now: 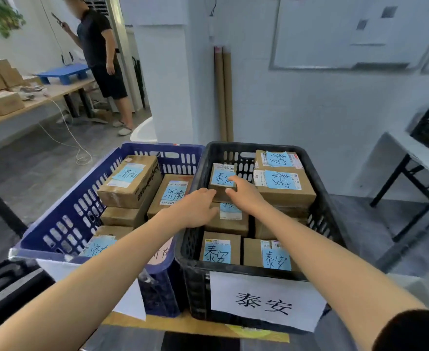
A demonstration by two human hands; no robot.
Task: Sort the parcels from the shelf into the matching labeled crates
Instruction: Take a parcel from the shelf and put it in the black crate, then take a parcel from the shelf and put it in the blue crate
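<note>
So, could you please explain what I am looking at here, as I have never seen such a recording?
No machine here: a camera worn on a person's head looks forward and down at their work. In front stand a blue crate and a black crate with a paper sign, both filled with cardboard parcels bearing blue labels. The right hand grips a small parcel at the back of the black crate; the left hand touches its near edge.

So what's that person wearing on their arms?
Hardly anything. The right arm has a black sleeve on its upper part; the left arm is bare up to the picture's edge. No gloves, watch or bracelet show.
</note>
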